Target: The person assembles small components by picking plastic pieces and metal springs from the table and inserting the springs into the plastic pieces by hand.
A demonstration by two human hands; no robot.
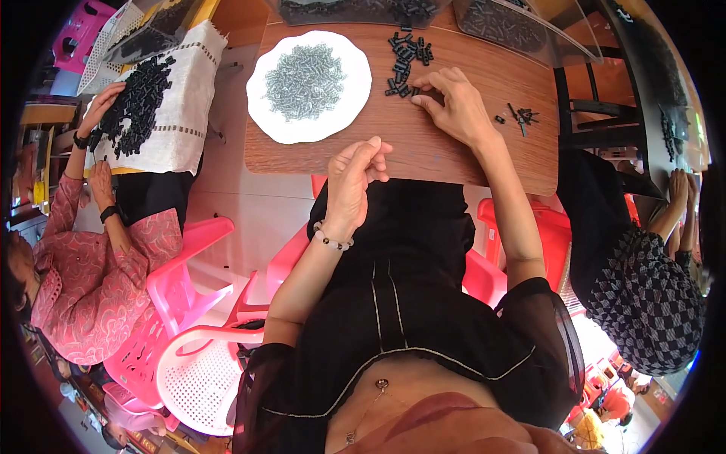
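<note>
My left hand (355,178) is raised at the table's front edge, below the plate, with thumb and fingertips pinched together. Whatever it may hold is too small to make out. Farther right, my right hand (456,110) rests over the table, its thumb and forefinger on either side of a small black cylindrical piece at the lower end of a loose pile of black pieces (408,57). A white scallop-edged plate (261,113) bears a heap of small clear pieces (306,79).
A few thin black parts (522,115) lie right of my right hand on the wooden table (484,168). Clear bins (503,30) of dark pieces stand along the back. People work at tables on both sides, and pink chairs (193,257) stand at the left.
</note>
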